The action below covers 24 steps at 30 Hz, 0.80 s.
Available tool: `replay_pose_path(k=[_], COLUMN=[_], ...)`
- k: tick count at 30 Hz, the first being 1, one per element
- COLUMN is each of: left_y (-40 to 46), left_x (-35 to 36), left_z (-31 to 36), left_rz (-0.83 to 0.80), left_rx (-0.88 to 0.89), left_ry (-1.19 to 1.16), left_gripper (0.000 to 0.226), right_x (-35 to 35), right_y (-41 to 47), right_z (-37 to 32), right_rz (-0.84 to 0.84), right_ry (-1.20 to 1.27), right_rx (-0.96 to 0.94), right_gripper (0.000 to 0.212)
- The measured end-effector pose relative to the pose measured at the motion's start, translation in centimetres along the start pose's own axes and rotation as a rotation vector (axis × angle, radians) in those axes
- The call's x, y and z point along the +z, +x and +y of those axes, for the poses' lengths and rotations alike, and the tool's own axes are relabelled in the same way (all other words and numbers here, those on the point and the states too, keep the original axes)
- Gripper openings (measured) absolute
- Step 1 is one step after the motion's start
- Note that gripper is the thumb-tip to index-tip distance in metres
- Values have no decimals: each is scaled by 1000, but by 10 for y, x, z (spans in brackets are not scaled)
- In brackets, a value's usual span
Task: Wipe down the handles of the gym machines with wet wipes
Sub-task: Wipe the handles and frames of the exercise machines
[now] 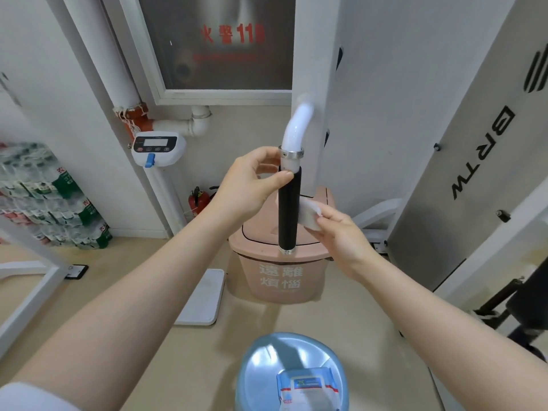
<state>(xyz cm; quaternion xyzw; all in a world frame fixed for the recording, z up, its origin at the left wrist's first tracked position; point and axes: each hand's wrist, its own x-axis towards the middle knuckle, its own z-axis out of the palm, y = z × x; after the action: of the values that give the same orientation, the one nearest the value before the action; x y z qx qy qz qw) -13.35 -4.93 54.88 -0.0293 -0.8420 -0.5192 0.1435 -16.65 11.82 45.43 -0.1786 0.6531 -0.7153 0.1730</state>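
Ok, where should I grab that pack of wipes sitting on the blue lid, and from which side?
Take the pack by its long side edges, coming straight down from above. It lies flat on the lid, so only the top and edges are open.

A black foam-covered handle (289, 210) hangs upright at frame centre, below a curved white tube; a crumpled white wet wipe (310, 213) touches its right side.
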Motion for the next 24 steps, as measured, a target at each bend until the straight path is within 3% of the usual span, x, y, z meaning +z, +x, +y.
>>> replay_pose_path(k=[3,7,11,15,20,24], left_y=[-1,-1,2,4,13,17], left_x=[-6,-10,-14,-21,-23,-23], left_z=[0,-1,0,6,2,0], left_rz=[-3,17,0,-75,-57,-67], left_rx=[-6,-19,2,29,37,34], left_ry=[-7,53,59,-64,-29,-28], left_gripper=[23,25,20,15,7,8], right_x=[14,17,26,31,34,41], right_y=[-3,3,13,18,12,24], right_z=[-6,-34,-58,-55,-26,-52], right_rz=[-59,-27,175,268,286,308], right_ry=[124,230,-30,-110,-229,-228], right_rx=[-72,-96,-209,-277,-203,-307], right_gripper=[39,54,20,18,22,30])
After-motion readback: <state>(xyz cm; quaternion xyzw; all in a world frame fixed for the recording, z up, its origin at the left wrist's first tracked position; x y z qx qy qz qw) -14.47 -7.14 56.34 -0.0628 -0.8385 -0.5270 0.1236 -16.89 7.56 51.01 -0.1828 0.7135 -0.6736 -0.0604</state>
